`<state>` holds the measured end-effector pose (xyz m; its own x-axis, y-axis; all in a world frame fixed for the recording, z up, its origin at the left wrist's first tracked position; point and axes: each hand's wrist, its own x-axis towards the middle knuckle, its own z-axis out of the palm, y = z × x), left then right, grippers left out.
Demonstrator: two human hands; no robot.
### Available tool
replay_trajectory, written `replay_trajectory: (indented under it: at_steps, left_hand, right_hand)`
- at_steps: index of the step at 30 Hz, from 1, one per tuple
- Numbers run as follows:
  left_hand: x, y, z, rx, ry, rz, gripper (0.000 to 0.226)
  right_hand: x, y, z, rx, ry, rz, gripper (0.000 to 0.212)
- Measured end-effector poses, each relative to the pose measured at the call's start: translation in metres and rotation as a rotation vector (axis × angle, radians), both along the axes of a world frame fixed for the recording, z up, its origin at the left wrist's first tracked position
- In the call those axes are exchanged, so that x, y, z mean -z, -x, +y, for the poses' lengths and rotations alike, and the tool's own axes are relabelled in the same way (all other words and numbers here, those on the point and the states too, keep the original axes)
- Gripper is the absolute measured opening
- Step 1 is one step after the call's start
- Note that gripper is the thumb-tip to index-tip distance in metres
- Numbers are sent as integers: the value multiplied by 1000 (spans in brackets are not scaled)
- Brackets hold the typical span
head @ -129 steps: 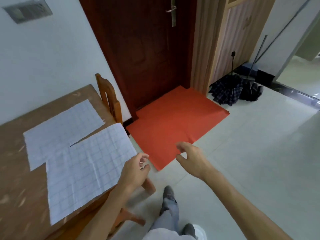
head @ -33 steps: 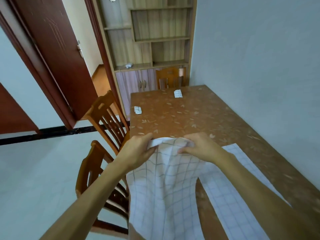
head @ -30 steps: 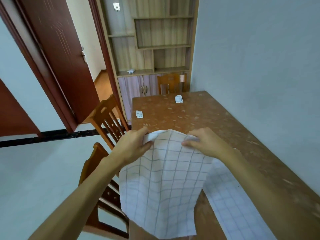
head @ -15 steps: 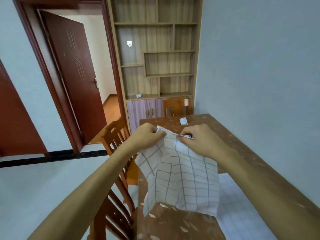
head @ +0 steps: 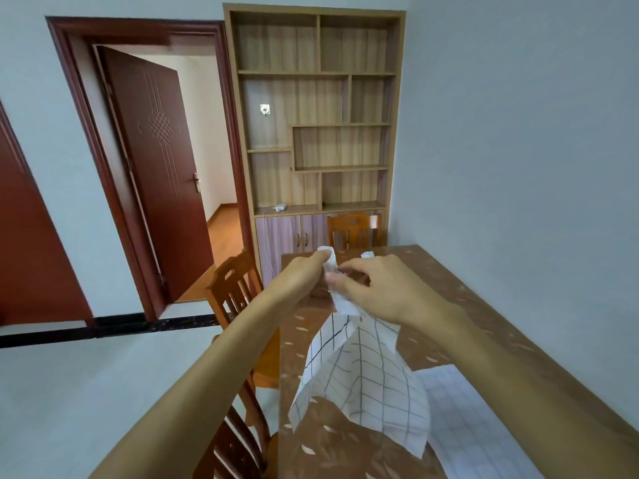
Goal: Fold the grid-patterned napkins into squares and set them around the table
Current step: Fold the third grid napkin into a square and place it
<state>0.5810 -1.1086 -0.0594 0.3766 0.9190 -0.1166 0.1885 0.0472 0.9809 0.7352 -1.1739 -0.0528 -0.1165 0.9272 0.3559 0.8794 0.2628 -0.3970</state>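
L hand [head: 304, 274] pinches top corner of grid napkin [head: 363, 375] above the bench [head: 449, 299]. R hand [head: 377, 292] is just beside it, fingers curled on the same bunched edge. Rest of napkin hangs in loose folds over bench's near half; can't tell if lower edge touches. 2nd napkin [head: 460, 420] lies flat at bench near end. Small folded napkin [head: 367, 254] sits at bench far end. Chair [head: 235, 285] stands at bench's left side.

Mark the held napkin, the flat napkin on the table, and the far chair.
held napkin [head: 366, 382], head view, hanging gridded panel.
flat napkin [head: 463, 420], head view, uncovered middle.
far chair [head: 352, 229], head view, backrest.
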Motion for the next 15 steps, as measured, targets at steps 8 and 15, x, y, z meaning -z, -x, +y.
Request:
replay_trajectory:
  at_steps: [8,15]
  left_hand:
    - [-8,17,-14,42,50,-235,61]
    - [23,37,-3,-244,-456,150,24]
  right_hand:
    - [3,10,8,-23,-67,119,40]
    - [-5,-18,6,-92,-72,375,32]
